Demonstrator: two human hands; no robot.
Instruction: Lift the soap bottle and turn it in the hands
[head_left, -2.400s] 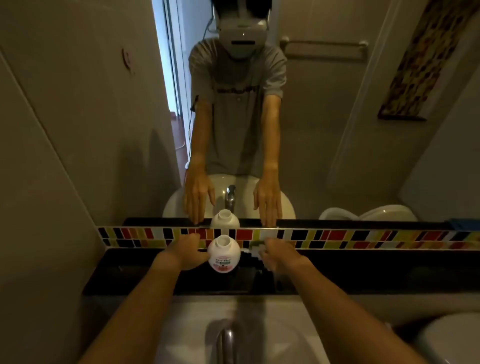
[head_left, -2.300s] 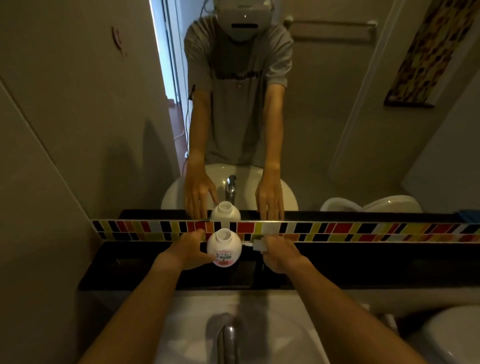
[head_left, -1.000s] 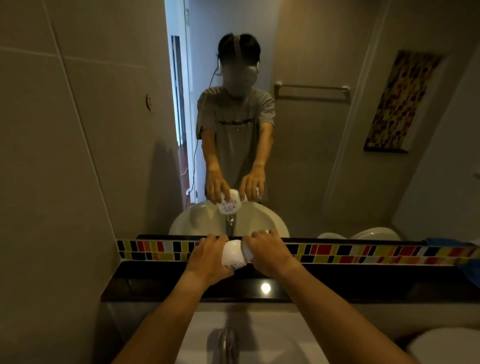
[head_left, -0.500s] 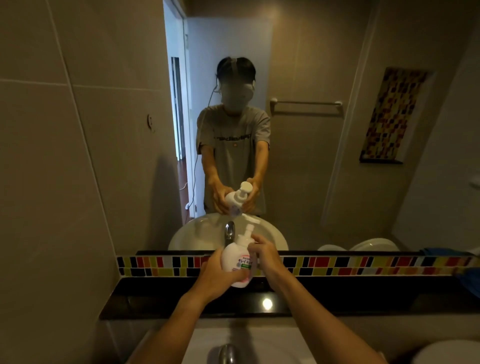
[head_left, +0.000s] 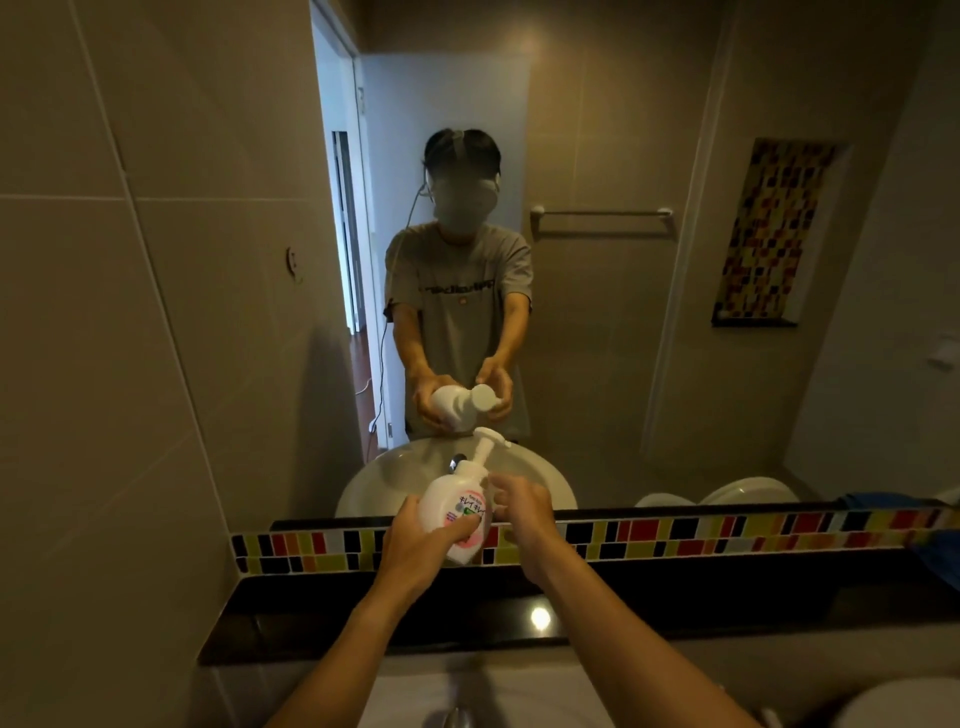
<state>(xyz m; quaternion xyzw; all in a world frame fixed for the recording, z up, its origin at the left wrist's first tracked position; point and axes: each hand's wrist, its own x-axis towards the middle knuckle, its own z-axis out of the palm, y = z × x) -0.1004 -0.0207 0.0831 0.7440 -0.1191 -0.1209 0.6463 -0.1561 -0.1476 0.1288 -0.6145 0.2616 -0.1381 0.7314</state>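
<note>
Above black ledge (head_left: 675, 613), soap bottle (head_left: 457, 512) is gripped by left hand (head_left: 415, 545); right hand (head_left: 522, 512), loosely curled at three o'clock, touches it.

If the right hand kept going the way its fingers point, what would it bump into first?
Probably the soap bottle: the right hand points left at its neck, very close already. Depth is hard to judge.

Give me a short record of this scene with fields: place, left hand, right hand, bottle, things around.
place: bathroom, in front of a mirror
left hand: grips the soap bottle by its body
right hand: at the bottle's neck, fingers curled; contact unclear
bottle: white, pump on, tilted, held above the black ledge
things around: coloured tile strip, tap below
</note>
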